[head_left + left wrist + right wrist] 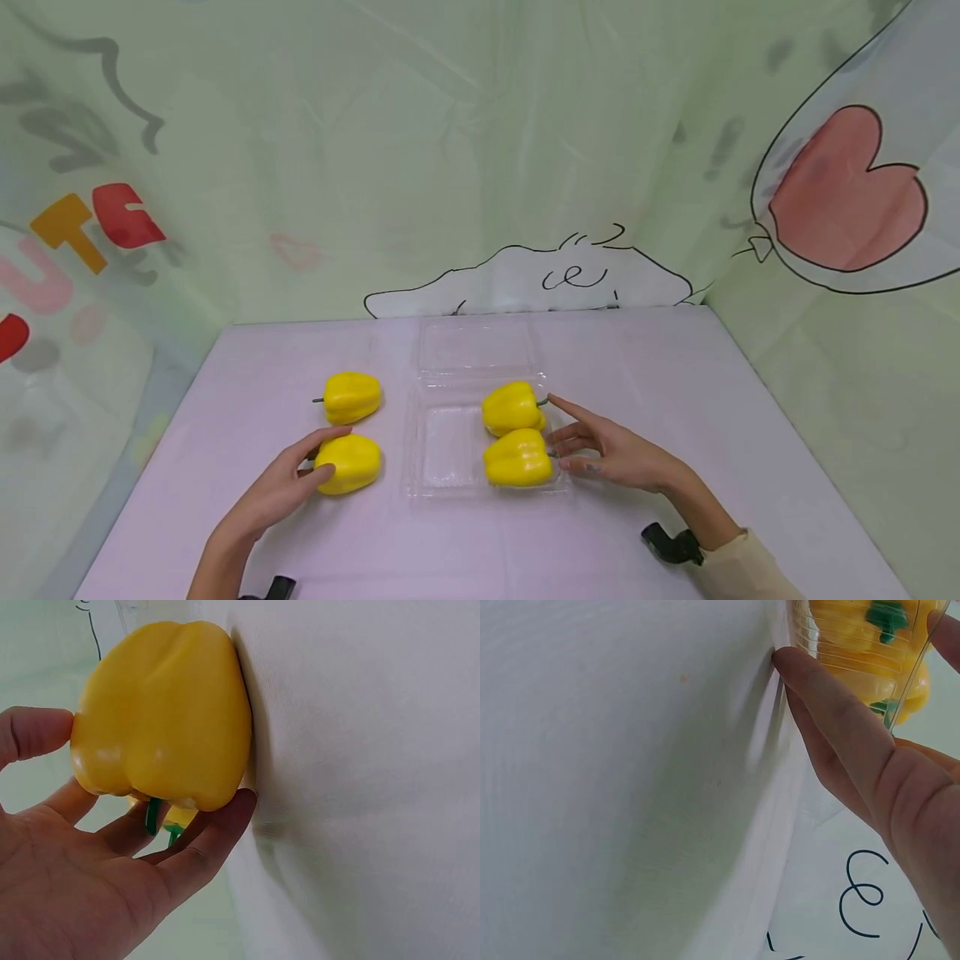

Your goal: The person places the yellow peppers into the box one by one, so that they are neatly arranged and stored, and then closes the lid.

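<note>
My left hand (288, 483) has its thumb and fingers about the near left yellow bell pepper (351, 464), which lies on the table. In the left wrist view, the thumb meets one side of this bell pepper (165, 712), and its green stem faces the palm. A second loose bell pepper (352, 397) lies just behind. Two more, a far one (512, 407) and a near one (517, 458), sit in the right half of a clear plastic clamshell box (450, 450). My right hand (618, 450) is at the box's right side, fingers extended; the right wrist view shows fingertips against its wall.
The box's lid (476, 348) lies folded back toward the rear wall. A pale cloth covers the table (637, 358). Printed curtains (480, 150) enclose the back and sides. A black wrist mount (671, 546) is on the right forearm.
</note>
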### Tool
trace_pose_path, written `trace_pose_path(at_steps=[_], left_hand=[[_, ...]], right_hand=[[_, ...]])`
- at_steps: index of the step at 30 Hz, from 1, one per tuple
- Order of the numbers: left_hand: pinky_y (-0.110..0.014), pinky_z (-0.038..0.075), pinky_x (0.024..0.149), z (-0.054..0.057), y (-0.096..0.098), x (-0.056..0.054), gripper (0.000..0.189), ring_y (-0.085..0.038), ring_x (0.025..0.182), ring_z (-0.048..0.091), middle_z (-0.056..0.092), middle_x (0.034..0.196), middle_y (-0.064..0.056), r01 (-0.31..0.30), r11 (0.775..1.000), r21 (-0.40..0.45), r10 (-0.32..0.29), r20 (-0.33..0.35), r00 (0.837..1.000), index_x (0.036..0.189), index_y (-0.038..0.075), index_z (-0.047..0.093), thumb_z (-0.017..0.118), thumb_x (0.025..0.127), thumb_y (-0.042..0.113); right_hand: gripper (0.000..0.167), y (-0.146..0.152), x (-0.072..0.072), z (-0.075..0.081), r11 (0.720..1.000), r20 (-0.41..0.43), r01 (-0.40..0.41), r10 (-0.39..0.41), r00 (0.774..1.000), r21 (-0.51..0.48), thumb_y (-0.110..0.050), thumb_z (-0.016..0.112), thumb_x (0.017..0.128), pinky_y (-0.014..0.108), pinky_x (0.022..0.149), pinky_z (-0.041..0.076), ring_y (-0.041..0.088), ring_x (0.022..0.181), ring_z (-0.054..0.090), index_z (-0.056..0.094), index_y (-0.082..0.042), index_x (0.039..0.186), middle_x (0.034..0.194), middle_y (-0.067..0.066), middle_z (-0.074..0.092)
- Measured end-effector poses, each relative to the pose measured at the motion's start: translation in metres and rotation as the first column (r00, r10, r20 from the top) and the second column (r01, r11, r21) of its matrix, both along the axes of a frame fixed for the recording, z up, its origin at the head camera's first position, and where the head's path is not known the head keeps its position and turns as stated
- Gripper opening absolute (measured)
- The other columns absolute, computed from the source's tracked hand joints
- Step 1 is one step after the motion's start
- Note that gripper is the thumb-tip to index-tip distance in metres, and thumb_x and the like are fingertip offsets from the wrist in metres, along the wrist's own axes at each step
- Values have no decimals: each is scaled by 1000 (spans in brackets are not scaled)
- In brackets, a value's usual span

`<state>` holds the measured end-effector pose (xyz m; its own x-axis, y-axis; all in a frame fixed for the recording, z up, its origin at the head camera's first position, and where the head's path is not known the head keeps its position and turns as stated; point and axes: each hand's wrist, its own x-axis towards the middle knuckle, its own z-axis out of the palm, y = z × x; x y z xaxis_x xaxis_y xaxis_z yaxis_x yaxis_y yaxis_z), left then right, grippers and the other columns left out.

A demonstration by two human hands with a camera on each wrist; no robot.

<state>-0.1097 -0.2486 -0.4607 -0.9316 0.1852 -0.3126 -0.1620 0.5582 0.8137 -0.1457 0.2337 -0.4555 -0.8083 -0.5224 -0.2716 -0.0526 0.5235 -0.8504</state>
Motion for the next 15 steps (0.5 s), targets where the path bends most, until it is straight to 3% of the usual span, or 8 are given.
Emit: trace_pose_path(at_steps=[7, 15], left_hand=[[-65, 41, 119, -3, 1, 0, 60, -39, 151, 41, 45, 167, -13, -25, 1000, -2, 25, 15, 1000, 158, 18, 49, 65, 101, 15], [-54, 50, 116, -4, -2, 3, 66, -36, 144, 48, 47, 164, -15, -30, 999, 20, 30, -3, 1000, 159, 16, 46, 70, 97, 14]], right_hand=[[95, 1, 0, 0, 1000, -7, -4, 4, 1000, 0, -28, 75, 99, 53, 108, 58, 36, 127, 67, 15, -17, 172, 143, 21, 65], [95, -2, 1, 1, 1000, -13, -12, 12, 1000, -13, -26, 75, 98, 51, 106, 60, 37, 126, 67, 15, -15, 171, 142, 23, 65]])
